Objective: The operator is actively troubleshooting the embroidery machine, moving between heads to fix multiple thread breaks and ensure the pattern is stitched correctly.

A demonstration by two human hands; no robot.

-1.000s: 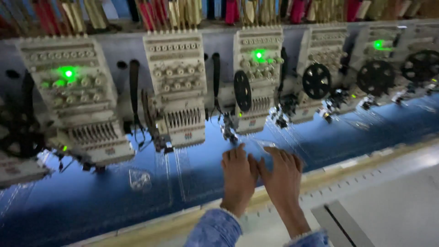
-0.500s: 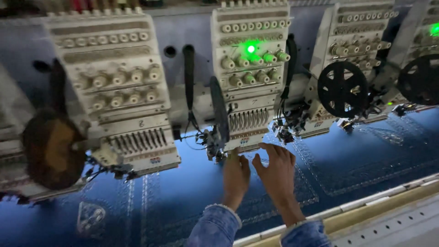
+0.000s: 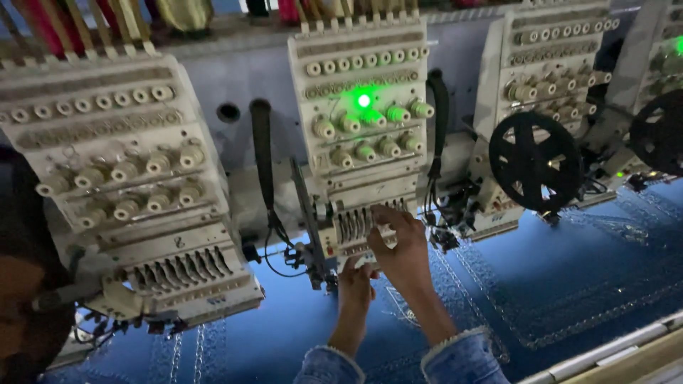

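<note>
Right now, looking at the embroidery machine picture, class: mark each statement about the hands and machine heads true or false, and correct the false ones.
1. Both hands are at the needle end of the middle machine head. True: the right hand touches the needle bars and the left hand is just below.
2. The lamp on that head glows red. False: the lamp glows green.
3. The fabric under the heads is blue. True.
4. A black spoked reel sits left of the hands. False: it is to their right.
5. The person wears denim sleeves. True.
6. The right hand holds scissors. False: no tool shows in it.
</note>
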